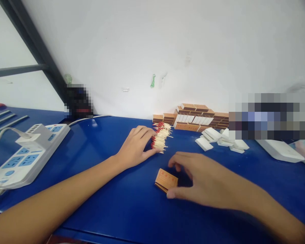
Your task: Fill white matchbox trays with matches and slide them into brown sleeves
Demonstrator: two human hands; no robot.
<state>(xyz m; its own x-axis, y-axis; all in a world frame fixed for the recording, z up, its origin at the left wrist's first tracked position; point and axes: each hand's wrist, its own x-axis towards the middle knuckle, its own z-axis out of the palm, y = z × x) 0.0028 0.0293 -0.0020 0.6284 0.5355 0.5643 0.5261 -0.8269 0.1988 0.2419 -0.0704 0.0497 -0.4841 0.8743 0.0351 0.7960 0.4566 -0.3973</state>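
Observation:
My left hand [137,145] rests palm down on the blue table, thumb and fingers apart. Its fingertips touch the left side of a pile of matches [160,137], red heads mostly to the left. Closer to me lies an orange-brown matchbox sleeve [167,179], flattened or slightly askew, with red print on top. Around its right side curves my right hand [193,176], fingers and thumb spread apart, the thumb tip beside the near corner. Whether the thumb touches the sleeve I cannot tell. Nothing shows gripped in the right hand.
Stacked matchboxes [193,117] line the white wall. White matchbox trays [210,135] lie heaped right of the matches. On the left is a white power strip [38,156] with a plug and cables. A white flat case [279,149] stands at right, near blurred-out objects.

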